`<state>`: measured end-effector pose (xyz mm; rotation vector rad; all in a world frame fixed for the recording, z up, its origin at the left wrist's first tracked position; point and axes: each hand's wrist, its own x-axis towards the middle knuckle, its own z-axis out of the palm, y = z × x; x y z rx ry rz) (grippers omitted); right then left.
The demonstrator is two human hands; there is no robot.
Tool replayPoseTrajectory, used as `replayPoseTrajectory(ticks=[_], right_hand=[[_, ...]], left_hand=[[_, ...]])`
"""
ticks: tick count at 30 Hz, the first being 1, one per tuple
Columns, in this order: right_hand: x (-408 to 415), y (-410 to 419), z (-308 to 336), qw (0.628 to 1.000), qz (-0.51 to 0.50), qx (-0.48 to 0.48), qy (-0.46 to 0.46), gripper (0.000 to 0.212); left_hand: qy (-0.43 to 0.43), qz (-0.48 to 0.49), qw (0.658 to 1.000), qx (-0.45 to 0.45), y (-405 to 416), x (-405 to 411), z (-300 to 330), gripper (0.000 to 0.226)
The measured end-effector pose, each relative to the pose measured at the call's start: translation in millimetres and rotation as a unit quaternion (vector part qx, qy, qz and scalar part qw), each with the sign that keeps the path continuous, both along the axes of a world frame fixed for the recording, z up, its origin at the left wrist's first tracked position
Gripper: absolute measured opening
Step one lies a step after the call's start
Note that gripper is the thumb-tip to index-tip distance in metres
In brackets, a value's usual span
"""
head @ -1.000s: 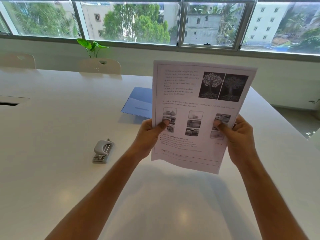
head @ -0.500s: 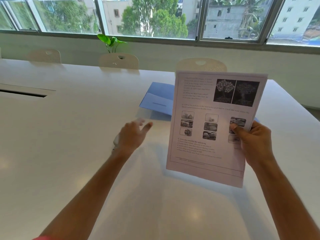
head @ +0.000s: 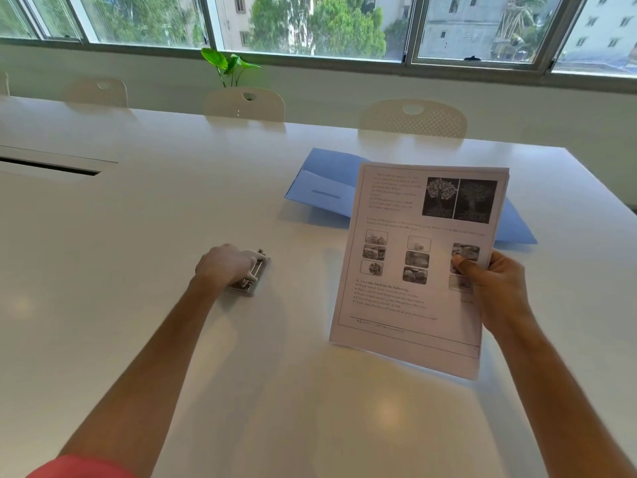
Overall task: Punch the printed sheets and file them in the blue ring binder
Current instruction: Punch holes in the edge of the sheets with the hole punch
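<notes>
My right hand [head: 493, 288] holds the printed sheets [head: 406, 236] upright by their right edge, thumb on the front page, with the bottom edge just above the white table [head: 138, 236]. Behind the sheets lies the blue binder [head: 320, 188], open and flat, partly hidden by the paper. My left hand [head: 224, 265] is closed over the small grey hole punch [head: 253, 276], which rests on the table left of the sheets.
Several white chairs [head: 412, 120] stand along the table's far side under the windows. A green plant [head: 229, 65] rises behind one of them. A cable slot [head: 48, 165] is cut into the table at the far left.
My left hand let go of the sheets, reached left and closed on the hole punch. My right hand alone keeps the sheets and has lowered them a little.
</notes>
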<state>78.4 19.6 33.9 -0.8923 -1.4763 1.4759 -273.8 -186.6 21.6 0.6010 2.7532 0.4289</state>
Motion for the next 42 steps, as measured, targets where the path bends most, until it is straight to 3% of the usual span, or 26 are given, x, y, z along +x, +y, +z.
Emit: replayPoseTrajectory(ticks=[3, 6, 10, 15, 18, 21, 25, 42], right_hand=[[1.8, 2.5, -4.1, 1.000, -0.004, -0.012, 0.000, 0.019], [3.1, 2.3, -8.8, 1.000, -0.001, -0.019, 0.002, 0.019], [5.1, 0.5, -16.5, 0.999, 0.007, -0.038, 0.005, 0.021], [10.3, -0.1, -21.9, 0.998, 0.009, -0.063, 0.013, 0.018], [12.4, -0.7, -21.9, 0.997, 0.008, -0.071, 0.020, 0.018], [15.6, 0.2, -21.9, 0.996, 0.008, -0.079, 0.028, 0.015], [16.7, 0.0, -19.6, 0.996, 0.007, -0.081, 0.022, 0.015], [19.9, 0.3, -17.7, 0.996, 0.008, -0.085, -0.007, 0.011]], left_hand=[[-0.070, 0.003, 0.995, 0.076, 1.2, 2.8, 7.1, 0.049], [-0.139, 0.007, 0.975, 0.172, 4.5, 4.0, 5.6, 0.041], [-0.281, 0.020, 0.916, 0.285, 11.2, 10.5, -1.3, 0.018], [-0.430, 0.012, 0.820, 0.377, 21.2, 33.1, 0.2, 0.016], [-0.526, 0.008, 0.745, 0.411, 26.7, 47.7, 1.6, 0.029], [-0.567, -0.004, 0.702, 0.430, 32.4, 57.3, 3.7, 0.035], [-0.574, -0.027, 0.692, 0.436, 38.7, 63.7, 5.3, 0.037], [-0.562, -0.100, 0.718, 0.398, 56.3, 76.8, 1.9, 0.046]])
